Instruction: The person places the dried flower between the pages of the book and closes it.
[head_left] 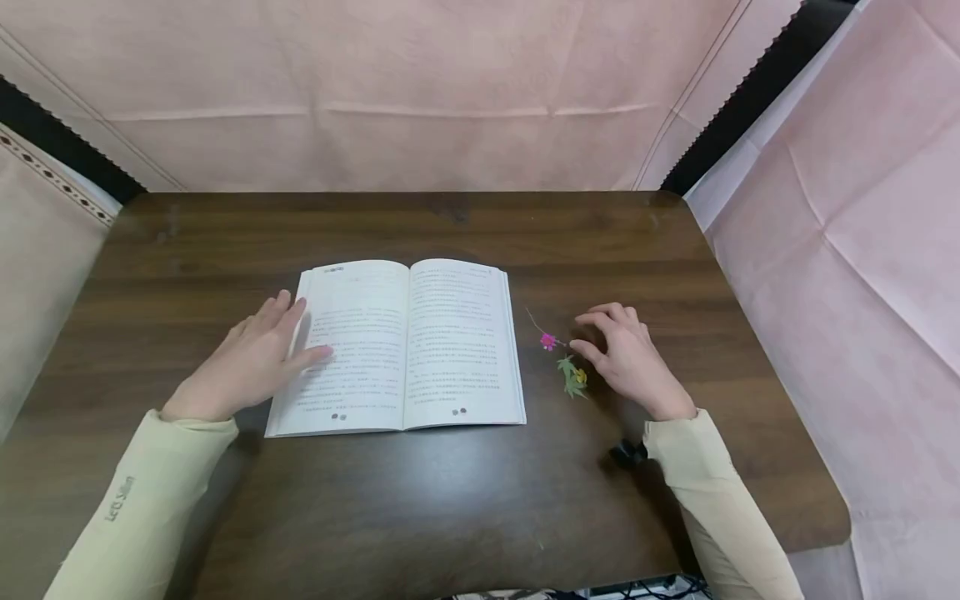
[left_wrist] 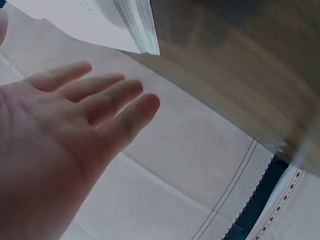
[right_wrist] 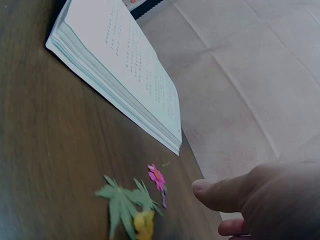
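Note:
An open book (head_left: 457, 358) lies on the brown table, printed pages facing up. My left hand (head_left: 251, 358) is spread at its left edge, with the thumb over the left page; in the left wrist view the fingers look straight and hold nothing. To the right of the book lie a pink flower (head_left: 548, 342) with a thin stem and a yellow flower (head_left: 581, 377) with green leaves (right_wrist: 120, 207). Just beside them is my right hand (head_left: 630, 354), thumb and fingers apart and loosely bent. In the right wrist view its thumb (right_wrist: 215, 195) appears clear of the pink flower.
The wooden table (head_left: 450, 508) has rounded corners, and pale pink cloth (head_left: 420, 100) hangs around it. A small black object (head_left: 627, 454) is under the right wrist. Dark cables (head_left: 667, 590) show below the front edge.

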